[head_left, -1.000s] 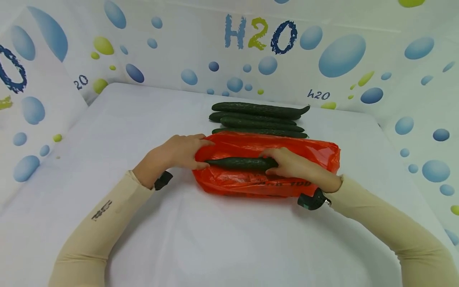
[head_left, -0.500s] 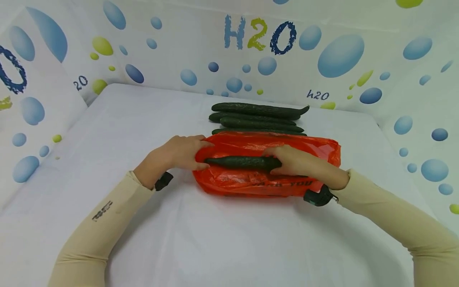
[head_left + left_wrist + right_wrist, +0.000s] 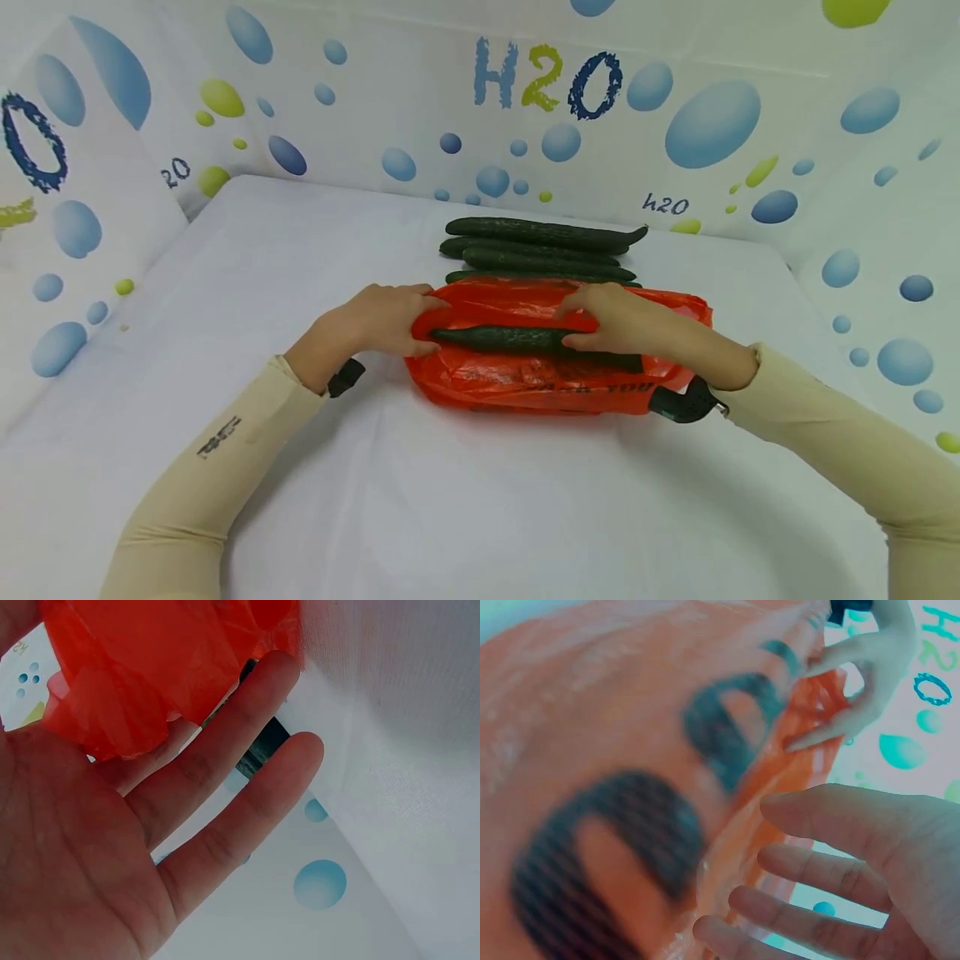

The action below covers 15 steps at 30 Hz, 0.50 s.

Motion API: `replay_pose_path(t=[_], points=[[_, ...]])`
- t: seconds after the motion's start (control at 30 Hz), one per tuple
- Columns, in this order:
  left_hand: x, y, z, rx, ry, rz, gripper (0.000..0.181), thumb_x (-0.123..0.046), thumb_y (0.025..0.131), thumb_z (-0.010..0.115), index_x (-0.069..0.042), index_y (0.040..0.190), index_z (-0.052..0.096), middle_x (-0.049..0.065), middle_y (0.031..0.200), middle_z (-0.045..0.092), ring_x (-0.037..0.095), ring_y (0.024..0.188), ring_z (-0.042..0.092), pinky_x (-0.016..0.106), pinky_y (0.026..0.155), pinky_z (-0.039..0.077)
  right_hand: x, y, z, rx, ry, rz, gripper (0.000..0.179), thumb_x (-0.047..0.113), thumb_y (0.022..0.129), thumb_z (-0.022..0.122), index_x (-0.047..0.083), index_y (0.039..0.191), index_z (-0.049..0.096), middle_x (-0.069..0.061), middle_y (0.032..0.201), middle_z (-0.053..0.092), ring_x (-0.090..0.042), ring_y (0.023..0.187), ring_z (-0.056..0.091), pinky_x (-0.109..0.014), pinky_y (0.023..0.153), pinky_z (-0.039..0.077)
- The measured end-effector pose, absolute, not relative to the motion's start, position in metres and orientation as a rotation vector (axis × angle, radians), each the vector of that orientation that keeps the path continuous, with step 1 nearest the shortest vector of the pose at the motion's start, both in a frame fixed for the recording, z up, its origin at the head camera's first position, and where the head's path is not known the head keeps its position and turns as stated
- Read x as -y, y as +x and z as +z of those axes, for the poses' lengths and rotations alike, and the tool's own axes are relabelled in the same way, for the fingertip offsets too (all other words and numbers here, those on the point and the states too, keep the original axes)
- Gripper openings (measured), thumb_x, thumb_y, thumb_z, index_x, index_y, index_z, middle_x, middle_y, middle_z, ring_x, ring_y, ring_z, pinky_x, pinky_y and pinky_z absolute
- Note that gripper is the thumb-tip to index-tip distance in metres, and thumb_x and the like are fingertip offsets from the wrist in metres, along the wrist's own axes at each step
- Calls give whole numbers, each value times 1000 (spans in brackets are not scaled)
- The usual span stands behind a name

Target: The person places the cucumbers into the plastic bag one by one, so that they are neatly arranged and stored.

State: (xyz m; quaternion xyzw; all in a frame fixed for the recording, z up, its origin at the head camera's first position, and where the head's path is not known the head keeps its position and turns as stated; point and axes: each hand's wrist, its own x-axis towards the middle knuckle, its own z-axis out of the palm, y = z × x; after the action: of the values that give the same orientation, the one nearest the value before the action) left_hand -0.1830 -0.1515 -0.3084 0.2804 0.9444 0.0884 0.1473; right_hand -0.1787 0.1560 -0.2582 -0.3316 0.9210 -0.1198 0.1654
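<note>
Head view: L hand [image 3: 386,321] is at the L end of the red plastic bag [image 3: 480,379], thumb & fingers spread wide w/ bag film btwn, touching but not clenched, while R hand [image 3: 622,321] is over the R part of the dark green cucumber [image 3: 502,337], fingers parted & near straight per R wrist cam, gripping nothing; can't tell if its thumb touches. Said cuke lies lengthwise along the bag's middle, in or on top unclear, & more cucumbers [image 3: 543,232] lie stacked close just behind, on white tablecloth [image 3: 450,500].
</note>
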Motion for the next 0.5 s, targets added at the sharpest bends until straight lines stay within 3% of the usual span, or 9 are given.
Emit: replay_pose_path(t=[0.3,0.5], points=[[152,-185,-312,-2718,832,267,63,-35,86,71,-11,140,52,16,143,46,33,113,60,55,87,53,-160,-189,-237,-2636,-932,-350,31,14,91,68,0,119,66,-19,123,63,-37,116,56,-52,97,47],[152,-186,-317,-2709,857,286,59,-33,87,70,-12,139,54,17,145,46,35,117,58,57,89,51,-162,-201,-232,-2680,-886,-368,29,14,91,68,1,117,67,-16,119,64,-34,108,58,-50,92,49]])
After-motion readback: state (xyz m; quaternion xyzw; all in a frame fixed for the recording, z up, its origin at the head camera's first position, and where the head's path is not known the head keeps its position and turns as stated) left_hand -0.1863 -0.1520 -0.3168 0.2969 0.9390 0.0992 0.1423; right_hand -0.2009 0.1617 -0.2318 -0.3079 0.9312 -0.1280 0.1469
